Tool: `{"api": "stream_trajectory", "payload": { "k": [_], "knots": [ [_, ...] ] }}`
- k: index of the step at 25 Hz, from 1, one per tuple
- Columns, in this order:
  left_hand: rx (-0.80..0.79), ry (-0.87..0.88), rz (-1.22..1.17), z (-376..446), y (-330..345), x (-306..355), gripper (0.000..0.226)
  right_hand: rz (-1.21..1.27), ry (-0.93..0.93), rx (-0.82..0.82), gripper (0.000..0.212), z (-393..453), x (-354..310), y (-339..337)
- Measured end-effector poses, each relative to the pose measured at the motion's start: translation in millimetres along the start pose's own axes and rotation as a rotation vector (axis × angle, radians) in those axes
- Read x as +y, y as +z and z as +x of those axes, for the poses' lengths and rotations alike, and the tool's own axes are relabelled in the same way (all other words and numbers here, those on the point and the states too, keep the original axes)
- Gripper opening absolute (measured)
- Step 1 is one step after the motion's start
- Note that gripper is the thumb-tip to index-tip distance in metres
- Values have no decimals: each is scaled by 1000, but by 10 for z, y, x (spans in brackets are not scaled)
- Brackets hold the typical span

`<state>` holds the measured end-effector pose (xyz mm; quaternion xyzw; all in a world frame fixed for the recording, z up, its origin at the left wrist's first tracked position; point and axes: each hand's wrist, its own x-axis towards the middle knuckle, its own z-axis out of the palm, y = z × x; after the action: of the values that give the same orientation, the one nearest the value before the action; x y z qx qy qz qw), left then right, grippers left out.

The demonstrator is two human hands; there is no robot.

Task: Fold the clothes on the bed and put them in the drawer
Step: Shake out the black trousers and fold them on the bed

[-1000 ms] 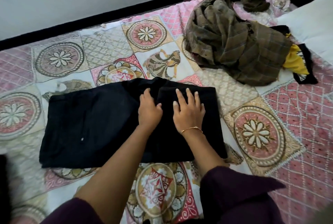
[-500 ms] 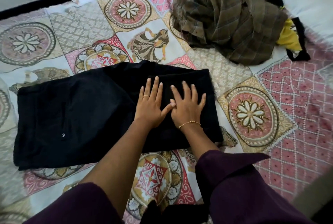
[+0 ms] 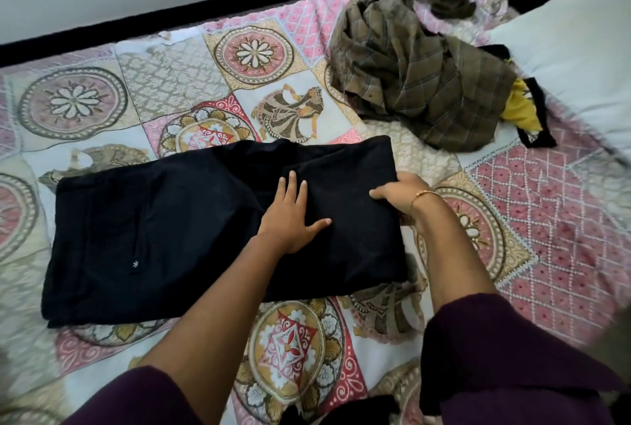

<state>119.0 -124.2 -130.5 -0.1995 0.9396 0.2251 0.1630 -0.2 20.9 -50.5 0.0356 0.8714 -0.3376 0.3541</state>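
Observation:
A black garment (image 3: 153,230) lies flat and partly folded across the middle of the patterned bedspread (image 3: 532,213). My left hand (image 3: 290,216) presses flat on it near its middle, fingers straight and spread. My right hand (image 3: 401,194) grips the garment's right edge, thumb on top and fingers tucked under the cloth. A crumpled brown checked garment (image 3: 420,72) lies in a heap at the back right, with a yellow and black piece (image 3: 522,113) sticking out beside it.
A white pillow (image 3: 580,49) lies at the far right of the bed. A pale wall with a dark skirting (image 3: 153,28) runs along the bed's far side. A dark cloth (image 3: 341,414) shows at the bottom edge between my purple sleeves.
My right hand has slid from the top of the black garment to its right edge and taken hold of it. My left hand stays flat on the cloth.

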Motion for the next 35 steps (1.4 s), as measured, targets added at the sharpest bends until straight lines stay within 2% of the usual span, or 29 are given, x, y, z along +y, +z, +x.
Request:
{"api": "stream_trajectory", "payload": {
  "k": [1, 3, 5, 7, 10, 12, 15, 20, 22, 23, 24, 25, 26, 27, 28, 29, 30, 31, 33, 35],
  "knots": [
    [2, -17, -150, -11, -95, -30, 82, -9, -57, 3, 24, -122, -155, 32],
    [60, -90, -646, -49, -279, -110, 61, 7, -169, -11, 17, -411, -482, 163],
    [117, -205, -1228, -163, -523, -281, 37, -36, -288, -55, 30, -662, -829, 451],
    [165, -261, -1549, -311, -754, -529, 32, -121, -394, -73, 43, -887, -1129, 804],
    [340, -381, -1704, -670, -916, -1123, 38, -222, -522, -144, 46, -1180, -1419, 1461],
    [367, -451, -1597, -917, -884, -1523, 52, -264, -555, -216, 45, -1309, -1491, 1919],
    [411, -488, -1545, -1213, -808, -1895, 57, -288, -569, -268, 43, -1404, -1561, 2493],
    [314, -505, -1763, -1519, -869, -2138, 50, -311, -543, -447, 38, -1311, -1553, 3238],
    [295, -553, -1700, -1558, -840, -2243, 44, -347, -592, -547, 35, -1200, -1514, 3338],
    [306, -577, -1612, -1562, -812, -2307, 36, -424, -714, -530, 35, -1170, -1474, 3330],
    [344, -617, -1515, -1557, -778, -2366, 27, -524, -914, -393, 35, -1107, -1409, 3320],
    [388, -680, -1424, -1529, -744, -2421, 20, -598, -1123, -124, 34, -992, -1319, 3313],
    [418, -749, -1319, -1489, -720, -2446, 23, -646, -1229, 142, 34, -872, -1233, 3277],
    [448, -810, -1181, -1433, -713, -2438, 32, -695, -1231, 299, 38, -764, -1153, 3224],
    [489, -873, -952, -1366, -722, -2400, 43, -772, -1173, 320, 44, -683, -1090, 3174],
    [558, -901, -668, -1294, -746, -2337, 55, -866, -1106, 265, 51, -597, -1022, 3147],
    [623, -831, -415, -1221, -756, -2283, 65, -954, -1046, 187, 55, -500, -967, 3139],
    [643, -689, -234, -1149, -742, -2235, 69, -1001, -1022, 149, 58, -431, -933, 3140],
    [548, -464, -18, -1030, -577, -2245, 66, -1026, -1034, 160, 61, -355, -888, 3204],
    [483, -464, 61, -976, -365, -2346, 70, -966, -1045, 193, 67, -333, -849, 3290]
  ]
}}
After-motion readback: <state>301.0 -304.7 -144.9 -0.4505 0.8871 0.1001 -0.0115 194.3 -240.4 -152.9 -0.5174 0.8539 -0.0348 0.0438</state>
